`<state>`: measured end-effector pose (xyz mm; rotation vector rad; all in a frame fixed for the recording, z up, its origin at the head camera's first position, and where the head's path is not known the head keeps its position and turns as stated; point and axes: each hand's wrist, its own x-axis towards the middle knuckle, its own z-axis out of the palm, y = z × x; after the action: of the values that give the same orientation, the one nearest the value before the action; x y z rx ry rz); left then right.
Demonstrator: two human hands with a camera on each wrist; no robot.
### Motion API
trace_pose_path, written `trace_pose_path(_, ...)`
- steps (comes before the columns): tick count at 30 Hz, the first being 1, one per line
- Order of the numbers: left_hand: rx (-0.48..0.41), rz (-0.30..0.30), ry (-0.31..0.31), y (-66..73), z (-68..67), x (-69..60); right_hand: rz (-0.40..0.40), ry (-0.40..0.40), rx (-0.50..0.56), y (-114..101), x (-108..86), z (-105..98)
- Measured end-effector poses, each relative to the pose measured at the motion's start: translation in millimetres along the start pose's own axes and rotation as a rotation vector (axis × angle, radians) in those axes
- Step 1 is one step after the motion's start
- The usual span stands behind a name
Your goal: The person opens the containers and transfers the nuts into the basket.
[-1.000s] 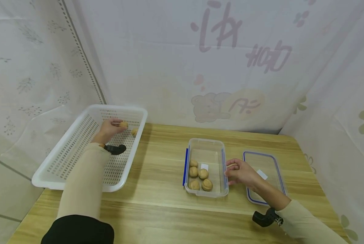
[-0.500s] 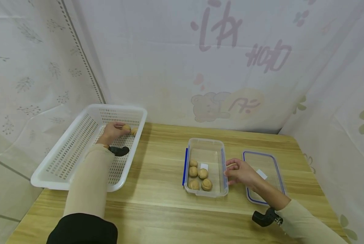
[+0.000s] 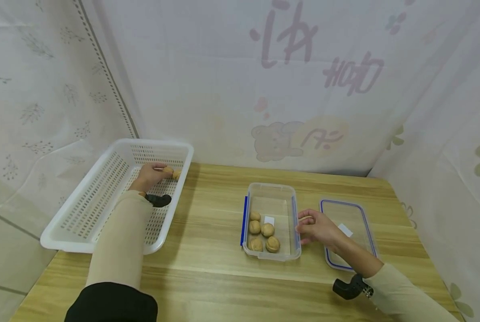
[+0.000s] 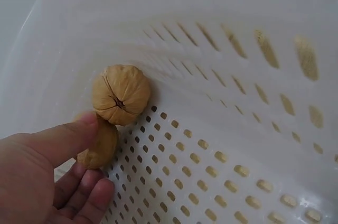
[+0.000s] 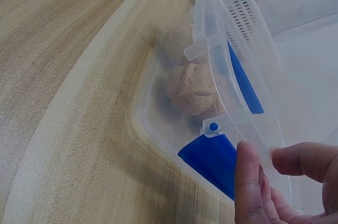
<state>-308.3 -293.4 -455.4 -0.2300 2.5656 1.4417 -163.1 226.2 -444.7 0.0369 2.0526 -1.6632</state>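
Note:
Inside a white perforated plastic basket point(image 3: 77, 246) on the left, my left hand point(image 3: 148, 176) pinches a walnut point(image 4: 100, 147) between thumb and fingers. A second walnut point(image 4: 121, 94) touches it, lying in the basket's corner by the wall. To the right, my right hand point(image 3: 320, 230) holds the side wall of a clear plastic food container point(image 3: 278, 203). In the right wrist view, the thumb is at its rim and the fingers lie along the blue side clip point(image 5: 214, 160). Several walnuts point(image 3: 267, 230) rest on the container's floor, mostly toward its left and front.
The container's clear lid point(image 3: 346, 214) with a blue seal lies flat on the wooden table point(image 3: 208, 286), under the right forearm. A small white label point(image 3: 269, 220) shows in the container. A printed curtain point(image 3: 224, 89) hangs behind the table.
My left hand has moved slightly right with its walnut, which now meets the other one in the basket. The right hand and container have stayed put.

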Motion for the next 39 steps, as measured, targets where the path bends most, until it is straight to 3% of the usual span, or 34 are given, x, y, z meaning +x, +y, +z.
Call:
trace_pose_path(6, 0.0, -0.003, -0.042, 4.2, -3.0, -2.0, -0.002, 0.003, 0.004, 1, 0.2, 1)
trace_pose_path(15, 0.089, -0.026, -0.071, 19.4, -16.7, -8.5, -0.001, 0.0, 0.002, 1, -0.1, 1)
trace_pose_path(20, 0.128, 0.029, -0.039, 24.3, -27.8, -6.3, 0.002, 0.005, -0.001, 2, -0.3, 1)
trace_pose_path(28, 0.224, 0.106, -0.042, 43.9, -43.7, -11.6, 0.005, 0.009, -0.009, 0, -0.3, 1)
trace_pose_path(39, 0.367, 0.264, -0.044, 70.7, -44.2, -16.4, 0.011, 0.018, 0.002, 0, 0.4, 1)
